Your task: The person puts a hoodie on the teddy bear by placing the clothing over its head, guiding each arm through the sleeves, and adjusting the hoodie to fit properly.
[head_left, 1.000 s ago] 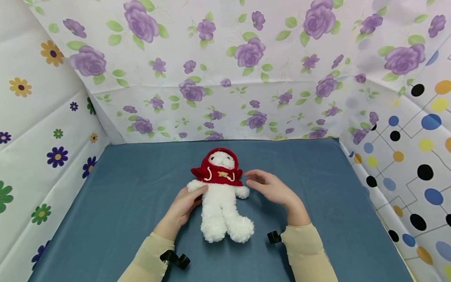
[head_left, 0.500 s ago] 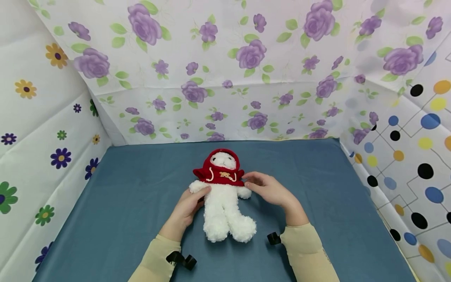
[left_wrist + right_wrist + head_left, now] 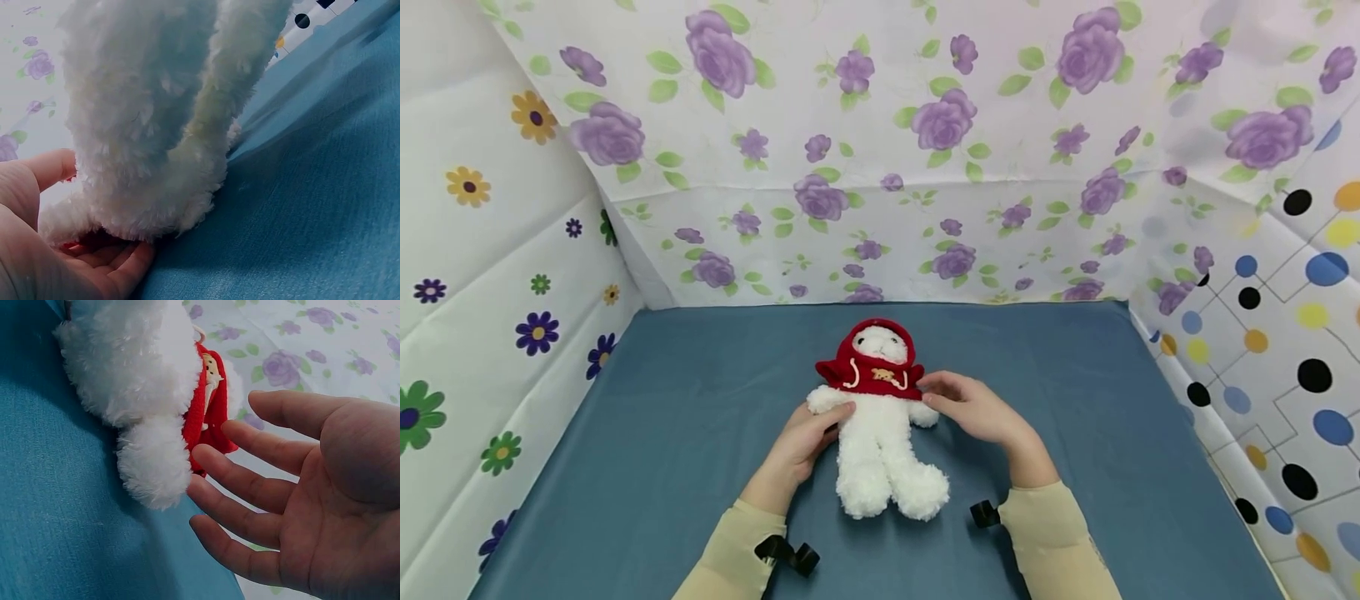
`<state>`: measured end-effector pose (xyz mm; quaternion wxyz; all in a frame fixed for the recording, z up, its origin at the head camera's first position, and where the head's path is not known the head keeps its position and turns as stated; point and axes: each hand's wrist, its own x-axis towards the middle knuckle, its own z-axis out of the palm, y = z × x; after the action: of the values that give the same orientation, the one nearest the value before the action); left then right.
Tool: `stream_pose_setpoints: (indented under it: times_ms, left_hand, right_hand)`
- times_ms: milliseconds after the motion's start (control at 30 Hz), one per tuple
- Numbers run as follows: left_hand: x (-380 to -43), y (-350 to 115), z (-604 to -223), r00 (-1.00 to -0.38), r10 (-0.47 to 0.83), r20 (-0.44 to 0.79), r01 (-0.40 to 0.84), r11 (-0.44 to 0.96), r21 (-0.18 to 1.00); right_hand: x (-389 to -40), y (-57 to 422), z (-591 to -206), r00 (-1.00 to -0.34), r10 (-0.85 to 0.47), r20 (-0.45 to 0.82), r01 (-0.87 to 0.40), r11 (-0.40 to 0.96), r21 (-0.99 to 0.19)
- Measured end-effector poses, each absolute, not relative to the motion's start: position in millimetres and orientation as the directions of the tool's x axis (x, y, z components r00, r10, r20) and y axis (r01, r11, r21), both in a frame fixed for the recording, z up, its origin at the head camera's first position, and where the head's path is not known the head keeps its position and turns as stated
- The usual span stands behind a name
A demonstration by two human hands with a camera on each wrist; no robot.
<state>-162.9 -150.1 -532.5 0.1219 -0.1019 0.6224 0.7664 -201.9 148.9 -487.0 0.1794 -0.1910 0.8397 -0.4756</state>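
A white fluffy plush toy in a red hooded top lies face up, its feet toward me. At its left side, my left hand holds the body just below the arm, thumb on the front and fingers underneath. The left wrist view shows those fingers tucked under the white fur. My right hand is beside the toy's other arm, close to the hem of the red top. In the right wrist view its fingers are spread and hold nothing; whether a fingertip touches is unclear.
Blue cloth covers the table. A white sheet with purple roses rises behind it. Patterned sheets flank both sides, flowers on the left and dots on the right. Each wrist carries a small black camera mount.
My right fingertips have come closer to the red top. The left hand keeps its hold on the plush toy. The whole view has shifted slightly.
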Motion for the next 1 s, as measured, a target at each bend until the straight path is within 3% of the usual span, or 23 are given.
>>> stream_pose_setpoints:
  times_ms: [1000]
  left_hand:
    - [-163.0, -149.3, -535.5, -0.958, 0.074, -0.277, -0.281, -0.06, 0.958]
  right_hand:
    - [-206.6, 153.9, -490.0, -0.873, -0.472, -0.123, -0.136, 0.477, -0.868]
